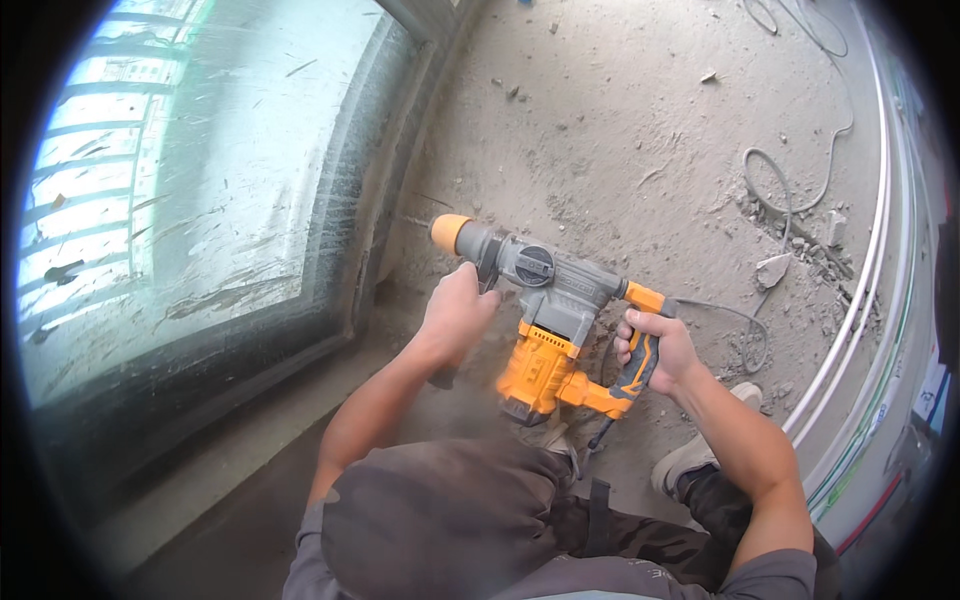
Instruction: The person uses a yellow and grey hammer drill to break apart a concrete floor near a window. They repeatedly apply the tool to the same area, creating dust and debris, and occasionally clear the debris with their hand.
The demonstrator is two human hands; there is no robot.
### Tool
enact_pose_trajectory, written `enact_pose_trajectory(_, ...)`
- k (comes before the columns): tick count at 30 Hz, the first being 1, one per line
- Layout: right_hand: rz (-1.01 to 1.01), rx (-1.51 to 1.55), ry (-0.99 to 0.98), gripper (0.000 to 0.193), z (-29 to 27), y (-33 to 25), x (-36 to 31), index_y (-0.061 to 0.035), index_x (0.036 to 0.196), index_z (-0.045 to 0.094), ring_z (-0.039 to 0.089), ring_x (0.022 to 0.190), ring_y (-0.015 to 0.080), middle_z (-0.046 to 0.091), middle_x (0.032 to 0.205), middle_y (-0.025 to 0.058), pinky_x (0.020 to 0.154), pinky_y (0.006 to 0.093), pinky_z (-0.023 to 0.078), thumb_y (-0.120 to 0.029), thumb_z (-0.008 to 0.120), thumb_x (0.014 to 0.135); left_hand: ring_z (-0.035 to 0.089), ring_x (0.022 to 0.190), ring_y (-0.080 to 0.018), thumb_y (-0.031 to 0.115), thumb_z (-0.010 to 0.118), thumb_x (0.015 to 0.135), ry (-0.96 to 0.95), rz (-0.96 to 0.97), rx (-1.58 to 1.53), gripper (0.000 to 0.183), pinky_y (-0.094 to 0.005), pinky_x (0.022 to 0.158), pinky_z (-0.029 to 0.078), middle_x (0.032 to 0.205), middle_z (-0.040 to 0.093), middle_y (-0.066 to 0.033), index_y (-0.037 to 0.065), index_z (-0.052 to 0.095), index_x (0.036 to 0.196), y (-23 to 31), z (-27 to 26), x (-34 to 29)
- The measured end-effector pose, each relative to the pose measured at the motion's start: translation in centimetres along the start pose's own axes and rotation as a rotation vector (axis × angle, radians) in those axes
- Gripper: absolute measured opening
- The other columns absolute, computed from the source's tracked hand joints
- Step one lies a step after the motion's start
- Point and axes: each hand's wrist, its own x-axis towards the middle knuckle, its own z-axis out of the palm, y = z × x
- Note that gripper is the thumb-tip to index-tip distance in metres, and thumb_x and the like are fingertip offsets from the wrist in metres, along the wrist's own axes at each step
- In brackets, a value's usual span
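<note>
An orange and grey rotary hammer (570,295) lies across the middle of the view, its nose to the left. My left hand (458,315) is closed around its dark side handle, just behind the orange-tipped chuck (450,233). The rear grip is wrapped by my right hand (660,350); whether a finger presses the trigger is hidden. From the chuck a thin drill bit (414,220) points left at the low edge beside the window frame (385,190). I cannot tell whether its tip is in the material.
A dusty glass window (230,180) stands on the left above a sill (210,470). Grey cable (790,200) loops over the dusty concrete floor (600,120) at right, near rubble (772,270). White pipes (865,290) run along the right side. My shoe (685,462) rests below the tool.
</note>
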Motion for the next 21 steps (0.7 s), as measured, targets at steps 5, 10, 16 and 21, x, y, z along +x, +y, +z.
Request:
enact_pose_trajectory(5, -0.024, -0.026, 0.053, 0.014, -0.8, -0.2, -4.0, -0.0058, 0.108, 0.064, 0.065, 0.081, 0.0227, 0.064, 0.091, 0.0077, 0.072, 0.0382, 0.054, -0.015, 0.072, 0.101, 0.073, 0.1, -0.0491, 0.025, 0.074, 0.096, -0.046, 0.056, -0.026, 0.036, -0.0537, 0.09, 0.055, 0.098, 0.072, -0.0328, -0.009, 0.061, 0.105, 1.7, 1.3, -1.0)
enact_pose_trajectory(10, -0.057, -0.061, 0.058, 0.016, -0.2, -1.3, -3.0, -0.0055, 0.11, 0.064, 0.066, 0.08, 0.0231, 0.064, 0.09, 0.008, 0.072, 0.0385, 0.054, -0.014, 0.073, 0.099, 0.072, 0.101, -0.05, 0.022, 0.073, 0.096, -0.065, -0.029, -0.05, 0.034, -0.0555, 0.09, 0.055, 0.099, 0.072, -0.0326, -0.008, 0.06, 0.105, 2.4, 1.0, -0.8)
enact_pose_trajectory(16, -0.04, -0.039, 0.012, 0.016, -0.5, -0.3, -1.6, -0.0055, 0.107, 0.064, 0.066, 0.08, 0.0226, 0.064, 0.089, 0.008, 0.071, 0.039, 0.054, -0.015, 0.074, 0.098, 0.074, 0.083, -0.0421, 0.021, 0.077, 0.094, 0.02, -0.008, -0.008, 0.034, -0.0507, 0.079, 0.056, 0.087, 0.071, -0.0276, -0.007, 0.059, 0.097, 1.1, 0.9, -0.7)
enact_pose_trajectory(21, -0.042, -0.014, -0.017, 0.017, 0.5, 0.8, -1.9, -0.0059, 0.109, 0.064, 0.067, 0.078, 0.023, 0.064, 0.087, 0.0081, 0.071, 0.0391, 0.054, -0.014, 0.075, 0.098, 0.072, 0.079, -0.0357, 0.021, 0.078, 0.094, -0.014, -0.021, -0.01, 0.034, -0.0476, 0.076, 0.056, 0.085, 0.07, -0.0256, -0.008, 0.059, 0.098, 0.9, -0.3, -0.7)
